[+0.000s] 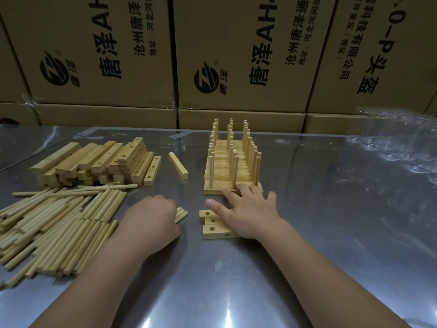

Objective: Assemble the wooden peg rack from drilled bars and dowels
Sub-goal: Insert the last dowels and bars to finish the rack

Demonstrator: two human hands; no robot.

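Note:
Several finished peg racks stand in a row at the table's middle, dowels upright. My right hand lies flat with fingers spread, covering the right part of a few drilled bars in front of that row; its fingertips touch the nearest rack's base. My left hand grips a small bundle of dowels, whose ends stick out to the right of my fist. A pile of loose dowels lies at the left, with a stack of drilled bars behind it.
A single bar lies between the stack and the racks. Clear plastic wrap is bunched at the far right. Cardboard boxes form a wall along the back edge of the shiny metal table.

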